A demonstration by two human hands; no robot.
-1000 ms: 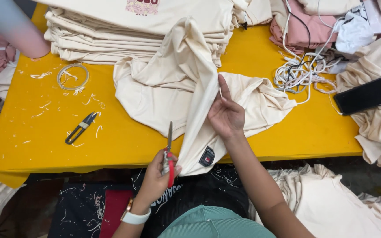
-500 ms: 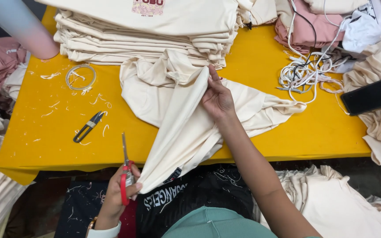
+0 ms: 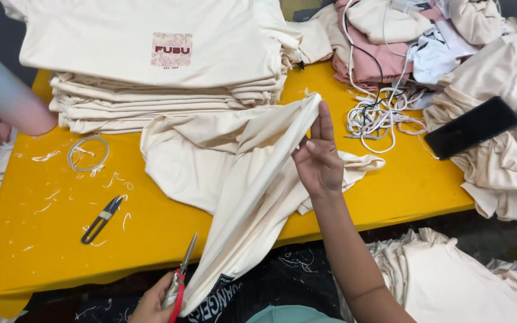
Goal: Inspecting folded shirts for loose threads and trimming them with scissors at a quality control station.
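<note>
Hold cream garment (image 3: 252, 179) fold taut over yellow desk (image 3: 49, 239) with right hand (image 3: 318, 158) pinching fabric; keep left hand (image 3: 157, 299), closed around red-handled scissors (image 3: 181, 275), near hem.

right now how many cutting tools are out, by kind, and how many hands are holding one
Red-handled metal scissors: 1, gripped in the left hand
Small black thread snips: 1, lying on the yellow table, in no hand
Total cutting tools: 2
Hands holding one: 1; the right hand holds the cream fabric garment instead
</note>
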